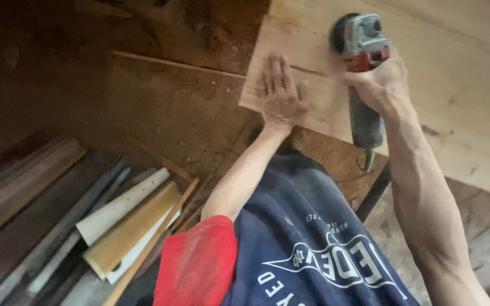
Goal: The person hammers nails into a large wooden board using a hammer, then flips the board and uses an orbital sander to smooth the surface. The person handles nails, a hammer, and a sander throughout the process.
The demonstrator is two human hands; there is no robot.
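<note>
A pale wooden board [455, 73] lies across a dusty brown workbench [171, 107]. My left hand [280, 90] presses flat on the board near its left corner, fingers spread. My right hand [378, 82] grips a grey and red angle grinder [363, 42] by its body, with the disc end resting on the board's surface. The grinder's grey handle and cable stub [367, 133] point back toward my body. My dark blue shirt with a red sleeve [199, 263] fills the lower middle.
A pile of long wooden offcuts and mouldings [126, 224] lies on the floor at lower left, with darker planks [24, 181] beside it. Sawdust covers the bench. Rough grey floor [483, 232] shows at lower right.
</note>
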